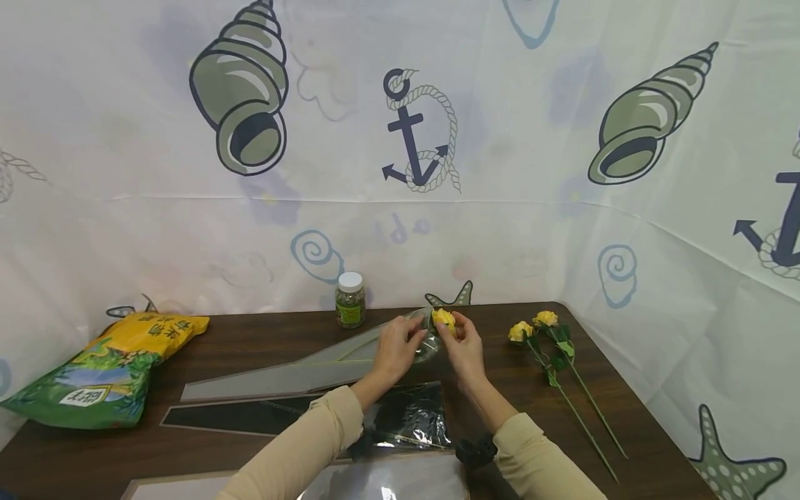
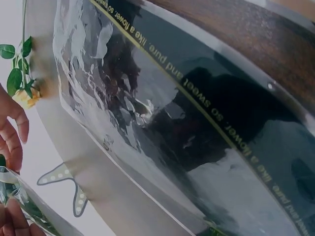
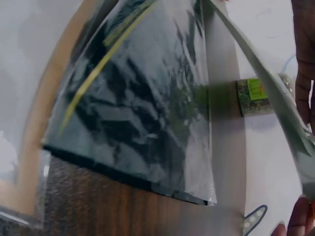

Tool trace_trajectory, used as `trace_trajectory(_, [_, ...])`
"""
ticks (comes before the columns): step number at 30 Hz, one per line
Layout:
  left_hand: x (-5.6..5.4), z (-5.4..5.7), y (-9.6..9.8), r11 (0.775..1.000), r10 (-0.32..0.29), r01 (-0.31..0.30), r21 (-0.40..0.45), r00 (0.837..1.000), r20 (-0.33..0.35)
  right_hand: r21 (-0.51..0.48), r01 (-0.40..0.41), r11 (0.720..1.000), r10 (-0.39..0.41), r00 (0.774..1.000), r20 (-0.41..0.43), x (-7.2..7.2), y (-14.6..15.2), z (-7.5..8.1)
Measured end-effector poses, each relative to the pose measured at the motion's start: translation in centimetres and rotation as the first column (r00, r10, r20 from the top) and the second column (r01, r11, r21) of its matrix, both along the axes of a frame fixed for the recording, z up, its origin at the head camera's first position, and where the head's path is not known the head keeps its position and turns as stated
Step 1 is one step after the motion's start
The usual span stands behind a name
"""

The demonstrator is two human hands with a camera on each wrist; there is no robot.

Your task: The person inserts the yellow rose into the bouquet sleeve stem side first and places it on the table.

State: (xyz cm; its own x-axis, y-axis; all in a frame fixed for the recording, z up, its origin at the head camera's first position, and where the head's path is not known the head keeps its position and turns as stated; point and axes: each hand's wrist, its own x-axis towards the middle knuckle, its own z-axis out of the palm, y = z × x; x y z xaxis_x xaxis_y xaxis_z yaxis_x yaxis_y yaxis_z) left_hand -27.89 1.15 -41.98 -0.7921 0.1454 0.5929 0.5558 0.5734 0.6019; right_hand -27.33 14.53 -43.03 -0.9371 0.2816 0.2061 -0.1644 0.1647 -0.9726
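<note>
In the head view my left hand [image 1: 395, 347] pinches the upper edge of a long, tapering flower sleeve [image 1: 350, 355], grey-green with a clear front. My right hand [image 1: 467, 353] holds a yellow rose [image 1: 444, 319] by its bloom, thumb in front, at the sleeve's wide end. Green leaves [image 2: 32, 209] show through the clear film in the left wrist view, beside the left fingers. The stem is mostly hidden by the sleeve and hands. In the right wrist view the sleeve [image 3: 273, 91] stands edge-on between the right fingertips [image 3: 298, 216] and the left hand [image 3: 304, 64].
Two yellow roses [image 1: 536, 323] with long stems lie on the right of the dark wooden table [image 1: 500, 389]. A black sleeve [image 1: 412, 413] and pale packets [image 1: 400, 479] lie in front. A white-capped jar [image 1: 350, 302] stands behind; a green-and-yellow bag [image 1: 106, 375] lies left.
</note>
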Motion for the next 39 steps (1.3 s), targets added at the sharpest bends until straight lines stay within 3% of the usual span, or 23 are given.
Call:
trace_trajectory(5, [0.0,0.1,-0.1,1.0,-0.02,0.02,-0.015,1.0,0.009,0.041,0.01,0.999,-0.008,0.999,-0.045,0.1,0.3,-0.1])
trace_trajectory(14, [-0.4,-0.1,-0.4,1.0,0.002,-0.004,-0.029,0.999,-0.046,0.115,-0.099,0.988,0.102,0.994,-0.027,0.1,0.6,-0.3])
trace_trajectory(18, [-0.6,0.1,-0.4,1.0,-0.005,0.004,-0.019,1.0,-0.031,0.066,-0.191,0.979,0.19,0.982,0.025,0.3,0.2,-0.5])
trace_trajectory(21, [-0.8,0.4,-0.5,1.0,-0.015,0.015,-0.008,1.0,-0.022,-0.036,-0.266,0.963,0.267,0.962,0.05,0.4,-0.1,-0.8])
trace_trajectory(24, [-1.0,0.6,-1.0,1.0,-0.009,0.008,-0.01,1.0,-0.025,-0.13,-0.283,0.95,0.292,0.955,0.057,0.4,-0.3,-0.9])
trace_trajectory(26, [-1.0,0.6,-1.7,1.0,-0.004,0.004,-0.018,1.0,-0.002,-0.167,-0.26,0.951,0.273,0.96,0.06,0.2,-0.3,-0.9])
trace_trajectory(29, [-0.8,0.4,-3.2,0.995,0.024,-0.016,-0.103,0.997,0.078,-0.174,-0.225,0.959,0.238,0.97,0.056,0.0,0.1,-0.7])
trace_trajectory(35, [-0.7,-1.2,-6.5,0.947,0.044,0.059,-0.315,0.95,0.309,-0.157,-0.187,0.97,0.199,0.978,0.068,-0.4,0.5,-0.3])
trace_trajectory(37, [-0.8,-1.8,-7.2,0.937,0.05,0.073,-0.342,0.94,0.338,-0.161,-0.199,0.967,0.213,0.974,0.074,-0.3,0.4,-0.3])
trace_trajectory(39, [-0.8,-2.2,-7.5,0.929,0.068,0.062,-0.366,0.941,0.332,-0.167,-0.213,0.963,0.229,0.97,0.082,-0.3,0.2,-0.4])
